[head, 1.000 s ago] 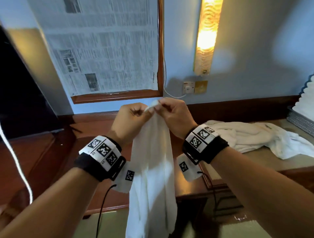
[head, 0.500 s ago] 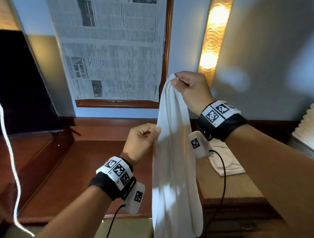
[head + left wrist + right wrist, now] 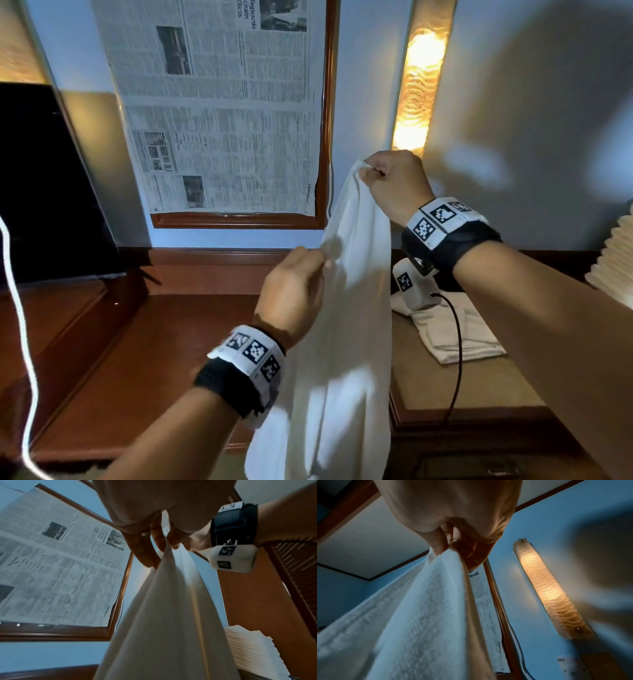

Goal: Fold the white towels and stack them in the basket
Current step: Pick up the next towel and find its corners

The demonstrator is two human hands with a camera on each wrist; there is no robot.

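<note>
A white towel [image 3: 352,325] hangs lengthwise in front of me, bunched into loose vertical folds. My right hand [image 3: 368,171] is raised and pinches its top corner; the right wrist view shows the right hand [image 3: 452,547] with thumb and fingers closed on the towel [image 3: 419,615]. Lower down, my left hand [image 3: 318,263] pinches the towel's left edge. In the left wrist view the left hand [image 3: 154,561] holds the towel [image 3: 171,615] just below my right wrist. The towel's bottom end runs out of view.
Another white towel [image 3: 459,335] lies crumpled on the beige desk top [image 3: 445,387] at right. A stack of folded towels [image 3: 613,267] stands at the far right, also seen as the stack [image 3: 248,649]. A dark screen [image 3: 41,178], wooden ledge [image 3: 171,342] and lit wall lamp [image 3: 418,92] surround me.
Both hands were together at the towel's top corner. My right hand has lifted that corner higher while my left hand slid down the towel's left edge.
</note>
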